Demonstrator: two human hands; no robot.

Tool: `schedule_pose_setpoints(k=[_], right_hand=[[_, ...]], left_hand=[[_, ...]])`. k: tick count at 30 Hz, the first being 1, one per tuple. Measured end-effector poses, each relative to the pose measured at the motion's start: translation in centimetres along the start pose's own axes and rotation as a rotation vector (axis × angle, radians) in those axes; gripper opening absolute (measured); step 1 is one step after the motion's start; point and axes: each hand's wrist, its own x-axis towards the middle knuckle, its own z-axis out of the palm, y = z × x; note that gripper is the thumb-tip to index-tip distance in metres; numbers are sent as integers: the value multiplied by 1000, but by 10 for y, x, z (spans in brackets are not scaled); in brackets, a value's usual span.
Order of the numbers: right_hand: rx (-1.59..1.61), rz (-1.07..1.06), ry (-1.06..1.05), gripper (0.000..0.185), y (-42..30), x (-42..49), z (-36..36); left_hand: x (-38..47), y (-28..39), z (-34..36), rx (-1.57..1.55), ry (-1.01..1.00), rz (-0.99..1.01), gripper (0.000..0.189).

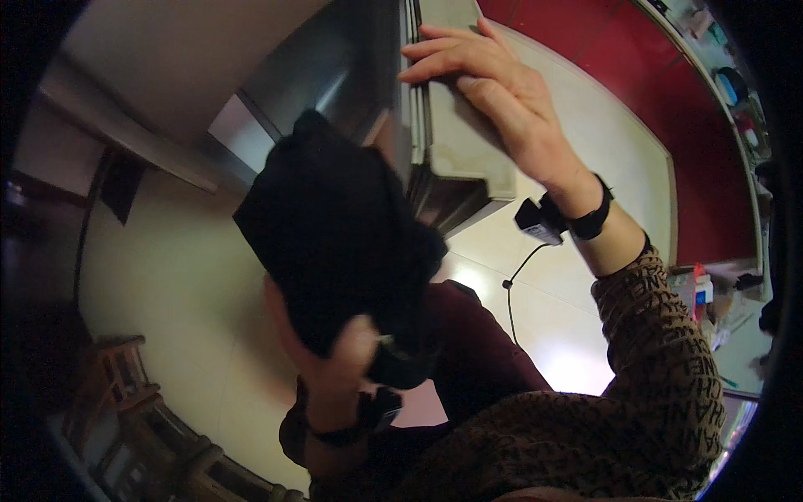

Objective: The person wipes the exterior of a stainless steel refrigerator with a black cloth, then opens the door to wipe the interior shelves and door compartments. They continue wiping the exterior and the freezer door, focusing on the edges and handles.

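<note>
My left hand [339,357] grips a bundle of black cloth [332,232], with the thumb over its lower part; the other fingers are mostly hidden behind it. The cloth hangs in front of a dark, glossy recess [339,81]. At the top centre my right hand [495,88] rests with its fingertips on the edge of a pale door with a dark rim [461,144], to the right of the recess. Its fingers are spread. Each wrist bears a black strap with a small device, and a cable hangs from the right one.
Wooden chairs [169,433] stand at the lower left on a pale floor [188,301]. Red cabinet fronts [696,138] curve along the right, with a counter of small items above them. A box-like ledge [125,132] juts out at the left.
</note>
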Motion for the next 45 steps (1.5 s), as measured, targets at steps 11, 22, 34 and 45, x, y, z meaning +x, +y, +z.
schedule_pose_setpoints(k=[11, 22, 34, 45], right_hand=[[122, 26, 342, 36, -18, 12, 44], [652, 144, 301, 32, -15, 15, 66], [-41, 73, 358, 50, 22, -97, 24], [-93, 119, 327, 51, 37, -116, 17]], left_hand=[[4, -25, 83, 297, 286, 205, 63], [-68, -190, 91, 238, 356, -150, 58], [-99, -307, 112, 224, 414, -620, 55], [-123, -475, 105, 383, 154, -1141, 62]])
